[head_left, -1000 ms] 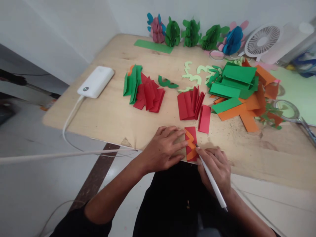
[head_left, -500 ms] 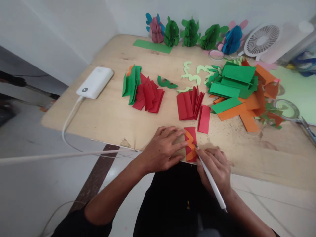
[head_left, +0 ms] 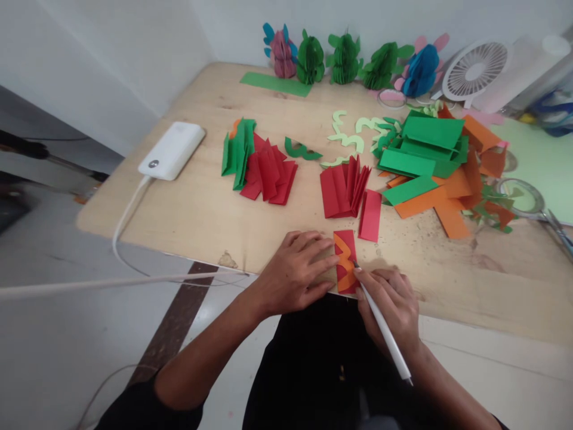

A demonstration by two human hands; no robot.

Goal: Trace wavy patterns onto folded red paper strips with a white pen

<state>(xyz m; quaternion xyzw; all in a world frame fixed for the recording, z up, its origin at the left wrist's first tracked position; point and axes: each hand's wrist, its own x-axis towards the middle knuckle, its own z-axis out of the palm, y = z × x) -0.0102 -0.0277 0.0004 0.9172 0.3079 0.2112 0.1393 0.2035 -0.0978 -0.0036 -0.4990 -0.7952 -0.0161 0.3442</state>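
Observation:
A red folded paper lies at the table's near edge with an orange wavy cut-out on top of it. My left hand lies with spread fingers, its fingertips at the left edge of both pieces. In my right hand is a white pen, its tip touching near the right edge of the orange cut-out. A single red strip and a bunch of folded red papers lie just beyond.
Further left are red and green folded papers and a white power bank with a cable. Green and orange papers are heaped at right, near scissors. Paper figures and a fan stand behind.

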